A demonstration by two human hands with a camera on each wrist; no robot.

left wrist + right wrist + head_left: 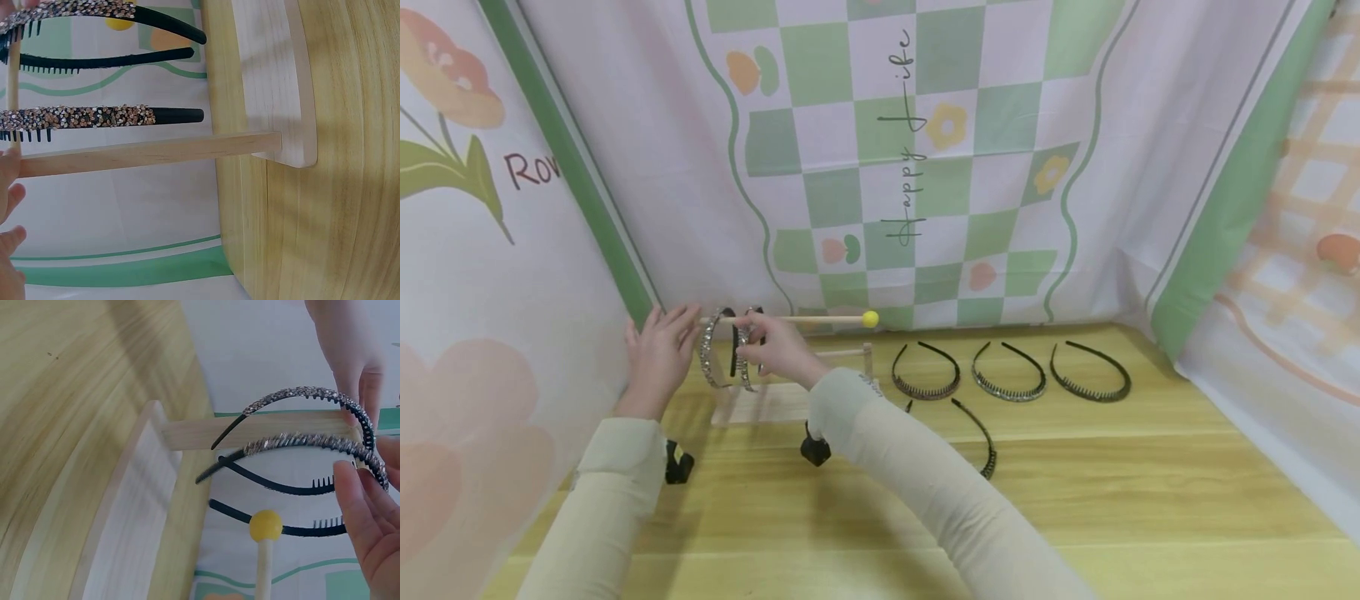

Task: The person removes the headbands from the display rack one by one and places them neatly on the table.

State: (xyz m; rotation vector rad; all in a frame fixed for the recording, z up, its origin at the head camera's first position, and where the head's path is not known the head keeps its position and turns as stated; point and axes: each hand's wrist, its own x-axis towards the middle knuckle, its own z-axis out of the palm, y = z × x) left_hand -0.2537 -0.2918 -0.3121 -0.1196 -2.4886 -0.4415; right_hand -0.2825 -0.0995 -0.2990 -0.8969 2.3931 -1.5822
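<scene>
Sleeved forearms [917, 467] reach forward | left hand [661, 357] straight-fingered, touching wooden stand [156, 153] | right hand [781, 346] pinches glittery headband [297, 442]

The head view is lit brightly and evenly by diffuse light; soft shadows are cast on the table [1112, 500] at lower centre, beneath the right sleeve [925, 475]. The side cloths [1262, 208] are slanted and stretched toward the left and right edges. Both wrist views are rendered dimmer and greyer. Faint shadow bands are laid across the base [275, 75] at upper right in the left wrist view. Small glints are caught on the headbands [300, 444].
</scene>
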